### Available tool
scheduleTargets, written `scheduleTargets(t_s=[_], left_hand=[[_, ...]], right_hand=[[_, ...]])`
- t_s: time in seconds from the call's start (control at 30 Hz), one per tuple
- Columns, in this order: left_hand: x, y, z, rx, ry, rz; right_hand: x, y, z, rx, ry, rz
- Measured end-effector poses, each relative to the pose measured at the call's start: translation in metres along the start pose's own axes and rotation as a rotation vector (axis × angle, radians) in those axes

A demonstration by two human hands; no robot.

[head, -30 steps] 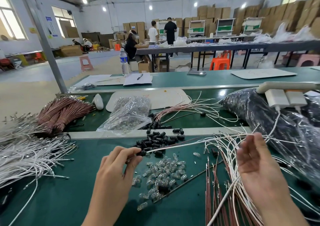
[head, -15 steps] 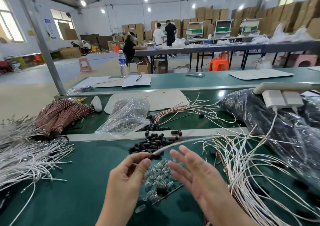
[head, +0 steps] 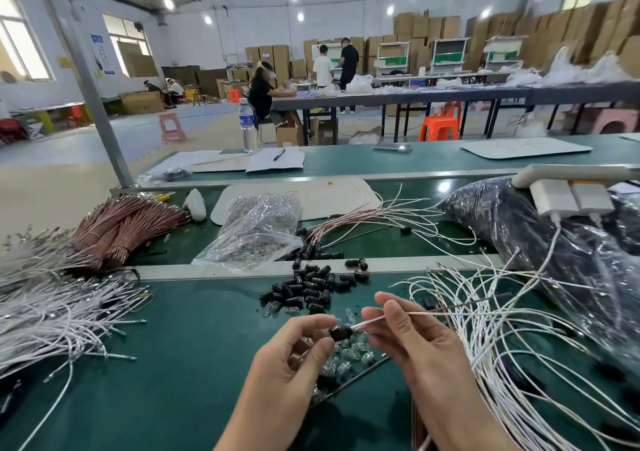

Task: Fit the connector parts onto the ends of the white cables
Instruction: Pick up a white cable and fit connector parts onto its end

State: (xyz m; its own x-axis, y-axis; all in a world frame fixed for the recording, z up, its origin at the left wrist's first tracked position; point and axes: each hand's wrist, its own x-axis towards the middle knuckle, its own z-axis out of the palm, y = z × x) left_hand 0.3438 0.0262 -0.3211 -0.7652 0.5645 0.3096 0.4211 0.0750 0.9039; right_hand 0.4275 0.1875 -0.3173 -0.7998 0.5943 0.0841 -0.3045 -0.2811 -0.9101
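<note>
While the left hand (head: 294, 350) pinches a black connector part (head: 341, 332) between thumb and forefinger, the right hand (head: 419, 343) holds a white cable (head: 370, 321) close to its end, fingers curled about it. The cable's tip meets the connector part just above the green worktop (head: 173, 364); whether it is fully seated cannot be told. Both hands are raised over a scatter of small clear parts (head: 351, 352). Just beyond these lies a heap of black connector parts (head: 311, 288), a few of which sit on the pale strip that divides the worktop. Loose white cables (head: 485, 329) spread in loops beside the right hand, with some reddish ones among them. A dense sheaf of white cables (head: 45, 312) lies at far left, and a tied bundle of reddish-brown cables (head: 128, 222) lies behind it. A clear plastic bag (head: 256, 232) rests on the rear section, near a dark plastic bag (head: 554, 243) at right, on which two white chargers (head: 571, 201) sit. A water bottle (head: 247, 125) stands upright on the farther worktop. People work at distant tables.
</note>
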Motion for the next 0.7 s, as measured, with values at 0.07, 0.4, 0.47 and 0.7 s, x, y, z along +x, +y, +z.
scheduleTargets(t_s=[0.07, 0.4, 0.47, 0.7], left_hand=[[0.000, 0.001, 0.000, -0.014, -0.030, -0.019], [-0.003, 0.007, 0.008, 0.018, -0.148, -0.047], [-0.003, 0.004, 0.010, 0.039, -0.099, -0.068], [0.001, -0.002, 0.009, 0.037, 0.099, -0.067]], right_hand=[[0.001, -0.001, -0.002, 0.039, 0.010, -0.005], [0.003, -0.006, -0.004, 0.297, 0.063, 0.066], [0.003, -0.008, -0.004, 0.327, 0.093, 0.072], [0.000, 0.003, -0.006, 0.197, -0.019, 0.148]])
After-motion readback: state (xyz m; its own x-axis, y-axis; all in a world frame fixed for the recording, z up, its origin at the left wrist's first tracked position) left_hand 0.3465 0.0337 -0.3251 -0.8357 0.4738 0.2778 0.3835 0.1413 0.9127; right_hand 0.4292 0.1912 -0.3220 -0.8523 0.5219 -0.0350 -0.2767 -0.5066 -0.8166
